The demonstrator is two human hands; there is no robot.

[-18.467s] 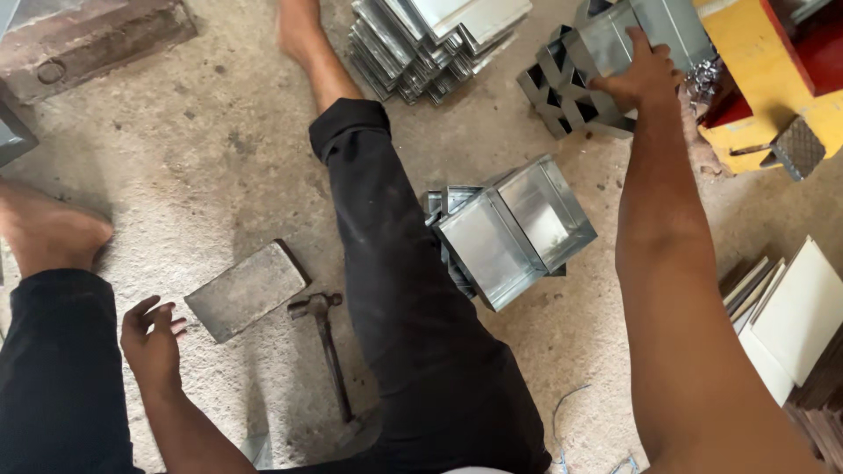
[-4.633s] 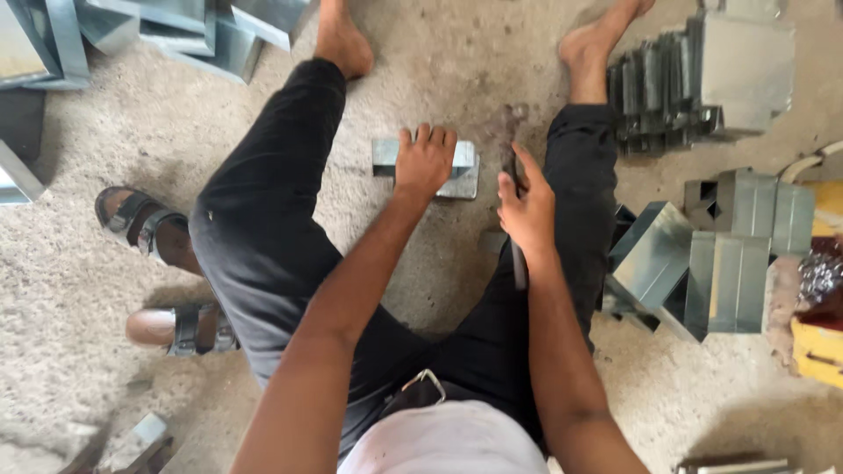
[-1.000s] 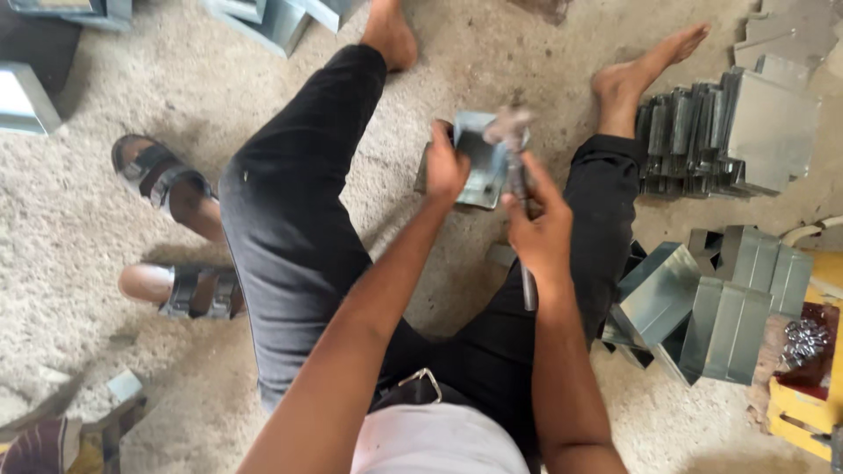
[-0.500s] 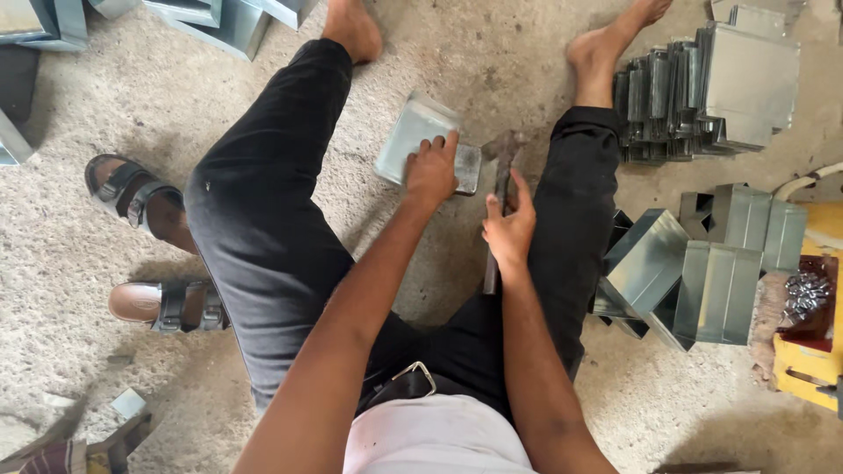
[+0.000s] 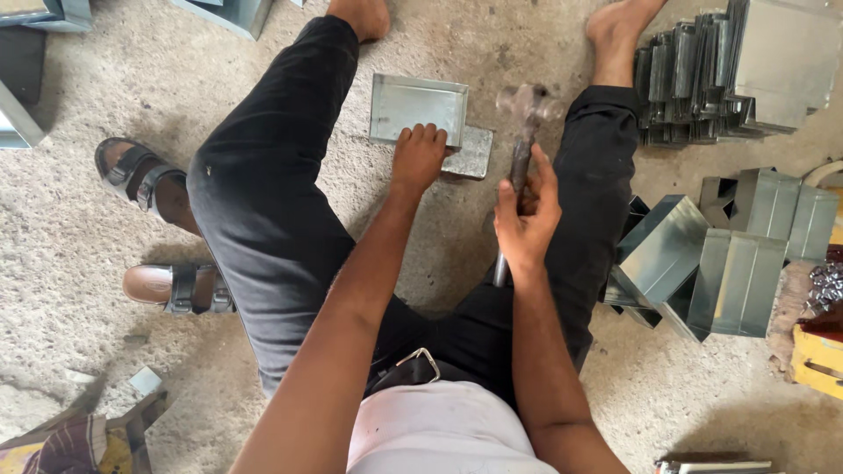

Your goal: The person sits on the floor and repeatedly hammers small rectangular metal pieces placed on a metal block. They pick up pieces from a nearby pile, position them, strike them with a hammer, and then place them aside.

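Fingers of the left hand (image 5: pixel 418 156) press flat on a shallow metal tray (image 5: pixel 417 107); the right hand (image 5: pixel 525 216) grips a hammer (image 5: pixel 524 114).

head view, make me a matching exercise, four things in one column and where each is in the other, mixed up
Things:
1. shallow grey sheet-metal tray
2. dark-headed metal hammer
3. pair of brown strapped sandals
4. stack of folded grey metal boxes

Places:
A. on the floor left of the black-trousered legs
B. under the left hand, between the legs
C. on the floor at the right
D. in the right hand

Pairs: 1-B, 2-D, 3-A, 4-C
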